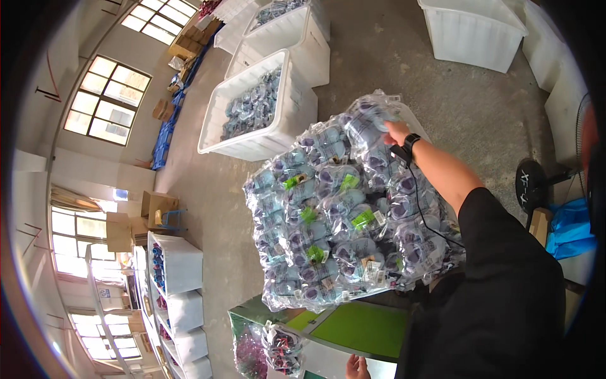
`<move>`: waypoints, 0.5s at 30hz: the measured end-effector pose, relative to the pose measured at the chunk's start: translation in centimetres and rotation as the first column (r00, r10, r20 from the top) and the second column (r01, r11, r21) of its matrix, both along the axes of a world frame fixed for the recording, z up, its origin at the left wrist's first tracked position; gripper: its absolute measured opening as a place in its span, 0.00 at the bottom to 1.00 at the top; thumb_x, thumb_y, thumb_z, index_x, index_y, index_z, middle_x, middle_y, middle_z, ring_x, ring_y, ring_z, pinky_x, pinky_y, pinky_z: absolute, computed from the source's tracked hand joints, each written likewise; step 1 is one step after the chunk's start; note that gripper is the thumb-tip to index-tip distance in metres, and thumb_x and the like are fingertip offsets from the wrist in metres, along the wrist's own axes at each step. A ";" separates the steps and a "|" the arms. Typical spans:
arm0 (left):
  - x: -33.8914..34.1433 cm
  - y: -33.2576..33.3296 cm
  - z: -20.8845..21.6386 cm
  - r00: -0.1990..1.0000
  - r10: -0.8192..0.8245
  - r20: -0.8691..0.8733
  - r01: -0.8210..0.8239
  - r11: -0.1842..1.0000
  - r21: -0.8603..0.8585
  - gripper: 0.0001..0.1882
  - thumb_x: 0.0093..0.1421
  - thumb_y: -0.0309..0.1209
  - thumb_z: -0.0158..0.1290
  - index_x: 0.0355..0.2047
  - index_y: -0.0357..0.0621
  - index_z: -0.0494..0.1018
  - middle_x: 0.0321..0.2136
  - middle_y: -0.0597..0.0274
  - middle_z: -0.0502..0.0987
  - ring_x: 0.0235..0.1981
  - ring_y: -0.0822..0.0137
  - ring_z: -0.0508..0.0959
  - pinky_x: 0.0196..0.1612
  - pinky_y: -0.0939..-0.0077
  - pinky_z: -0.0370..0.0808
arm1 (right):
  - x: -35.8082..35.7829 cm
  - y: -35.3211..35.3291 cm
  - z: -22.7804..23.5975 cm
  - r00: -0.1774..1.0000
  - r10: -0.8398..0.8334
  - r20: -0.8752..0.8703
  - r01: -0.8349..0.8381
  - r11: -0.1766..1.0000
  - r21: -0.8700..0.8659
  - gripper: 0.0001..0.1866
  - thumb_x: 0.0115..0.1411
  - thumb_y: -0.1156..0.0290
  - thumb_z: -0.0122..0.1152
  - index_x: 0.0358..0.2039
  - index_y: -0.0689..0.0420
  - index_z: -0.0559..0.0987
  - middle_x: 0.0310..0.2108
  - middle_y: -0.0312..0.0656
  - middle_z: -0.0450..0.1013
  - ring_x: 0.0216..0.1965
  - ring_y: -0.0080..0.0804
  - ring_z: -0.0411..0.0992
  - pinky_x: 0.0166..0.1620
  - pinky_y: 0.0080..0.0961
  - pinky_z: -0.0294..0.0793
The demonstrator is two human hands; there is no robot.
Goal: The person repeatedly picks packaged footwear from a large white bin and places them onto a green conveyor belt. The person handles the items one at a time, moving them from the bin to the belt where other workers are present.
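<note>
A tall heap of grey-blue shoes with dark purple insides [341, 208], packed in clear plastic bags, fills the middle of the head view. At its far right corner my right hand [396, 132], with a black watch on the wrist, is closed on one bagged pair of shoes [366, 126]. Bright green pieces [363, 219] and small white tags show on several bags. Low at the bottom edge, my left hand [357, 367] has its fingers curled beside the table with a green top [360, 328]; whatever it may hold is hidden.
White bins [303, 107] with bagged shoes stand beyond the heap. Another white bin [473, 35] is at the far right. A black fan base [531, 183] and a blue bag [571, 227] lie right of my arm. A black cable [420, 202] crosses the heap.
</note>
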State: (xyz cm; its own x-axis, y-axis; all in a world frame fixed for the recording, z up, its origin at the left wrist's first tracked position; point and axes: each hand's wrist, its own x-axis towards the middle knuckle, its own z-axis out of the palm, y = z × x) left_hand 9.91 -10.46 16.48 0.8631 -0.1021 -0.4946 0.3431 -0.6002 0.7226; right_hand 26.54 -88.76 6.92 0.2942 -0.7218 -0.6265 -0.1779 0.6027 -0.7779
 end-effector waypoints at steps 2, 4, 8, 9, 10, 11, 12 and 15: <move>-1.2 1.2 -0.4 1.000 -0.001 0.016 0.001 1.000 0.020 0.26 0.67 0.38 0.58 0.61 0.38 0.69 0.48 0.52 0.79 0.41 0.68 0.78 0.43 0.74 0.77 | -0.1 -0.2 -1.6 0.998 -0.067 0.009 0.067 0.998 -0.004 0.27 0.63 0.47 0.58 0.49 0.60 0.78 0.27 0.46 0.79 0.16 0.31 0.75 0.16 0.29 0.68; -2.0 2.5 -0.5 0.999 0.033 -0.028 -0.031 0.996 0.079 0.27 0.67 0.39 0.58 0.61 0.38 0.69 0.47 0.52 0.79 0.39 0.69 0.78 0.42 0.74 0.77 | -0.3 -0.3 -2.2 0.998 -0.021 -0.054 0.016 0.996 -0.089 0.28 0.64 0.46 0.58 0.42 0.64 0.80 0.25 0.44 0.78 0.16 0.30 0.74 0.16 0.28 0.68; -3.4 2.6 -1.6 0.999 0.035 0.032 -0.036 0.999 0.028 0.27 0.67 0.40 0.58 0.61 0.40 0.69 0.46 0.53 0.80 0.39 0.67 0.79 0.42 0.71 0.78 | -0.9 -0.9 -1.7 0.991 0.126 -0.054 -0.128 0.991 -0.045 0.27 0.64 0.48 0.58 0.42 0.65 0.77 0.25 0.43 0.77 0.18 0.30 0.72 0.17 0.31 0.68; -3.5 2.4 -1.6 0.999 0.031 0.023 -0.032 0.999 0.012 0.27 0.67 0.40 0.58 0.61 0.40 0.69 0.46 0.53 0.80 0.39 0.67 0.79 0.42 0.71 0.78 | -0.9 -1.0 -1.5 0.991 0.137 -0.005 -0.137 0.990 -0.028 0.27 0.64 0.48 0.58 0.40 0.65 0.78 0.25 0.43 0.77 0.18 0.29 0.73 0.18 0.31 0.68; -3.4 2.2 -1.6 1.000 0.005 0.020 -0.006 0.999 0.031 0.27 0.66 0.40 0.58 0.61 0.41 0.70 0.46 0.53 0.81 0.40 0.66 0.79 0.43 0.70 0.78 | -0.8 -1.2 -1.3 0.994 0.111 -0.010 -0.111 0.994 0.003 0.26 0.64 0.49 0.58 0.38 0.65 0.78 0.25 0.43 0.77 0.18 0.29 0.73 0.18 0.30 0.67; -3.3 2.0 -1.4 1.000 -0.022 0.018 0.021 0.998 0.051 0.27 0.66 0.41 0.58 0.61 0.41 0.70 0.46 0.53 0.81 0.40 0.65 0.80 0.43 0.70 0.78 | -0.7 -0.9 -1.2 0.994 -0.023 0.104 0.018 0.999 0.050 0.23 0.65 0.52 0.58 0.33 0.64 0.77 0.25 0.44 0.77 0.19 0.29 0.73 0.17 0.28 0.67; -3.2 1.8 -1.2 0.999 -0.052 0.015 0.051 0.996 0.071 0.27 0.66 0.41 0.59 0.61 0.42 0.70 0.46 0.53 0.81 0.41 0.65 0.80 0.43 0.69 0.79 | -0.2 -0.9 -1.0 0.987 -0.052 0.150 0.044 0.998 0.052 0.22 0.65 0.53 0.58 0.33 0.63 0.77 0.25 0.44 0.77 0.19 0.29 0.74 0.17 0.28 0.67; -2.7 1.8 -1.0 0.991 -0.134 -0.013 0.134 0.979 0.154 0.26 0.65 0.41 0.59 0.60 0.43 0.70 0.45 0.52 0.82 0.42 0.63 0.81 0.45 0.68 0.79 | 1.3 -0.8 -0.7 0.960 -0.160 0.229 0.143 0.986 0.088 0.20 0.66 0.56 0.57 0.35 0.63 0.77 0.27 0.45 0.78 0.20 0.31 0.76 0.17 0.27 0.68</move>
